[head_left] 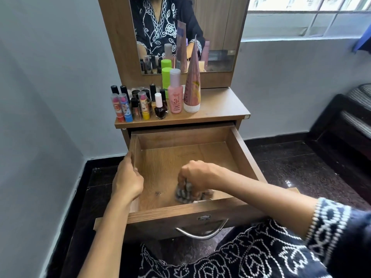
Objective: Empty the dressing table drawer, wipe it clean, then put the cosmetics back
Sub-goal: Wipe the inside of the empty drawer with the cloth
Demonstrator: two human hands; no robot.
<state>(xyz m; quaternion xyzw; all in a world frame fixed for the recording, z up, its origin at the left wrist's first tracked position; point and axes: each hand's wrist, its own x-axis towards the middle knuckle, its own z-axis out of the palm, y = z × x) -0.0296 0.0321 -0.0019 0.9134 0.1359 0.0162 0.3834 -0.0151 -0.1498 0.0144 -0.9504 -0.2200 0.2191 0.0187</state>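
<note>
Right hand (193,174) gripping bunched cloth (183,192), scrubbing drawer (236,157) floor near front edge. Left hand (127,177) clutching left wall, steadying it. Cosmetics (140,103) waiting on table (220,105), left side, leaving drawer bare.

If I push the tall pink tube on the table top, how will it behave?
The tall pink tube stands on its narrow white cap, so it probably tips easily. It looks soft-walled, likely denting under a grip. If it falls leftward, it may knock the pink bottle close beside it.
</note>
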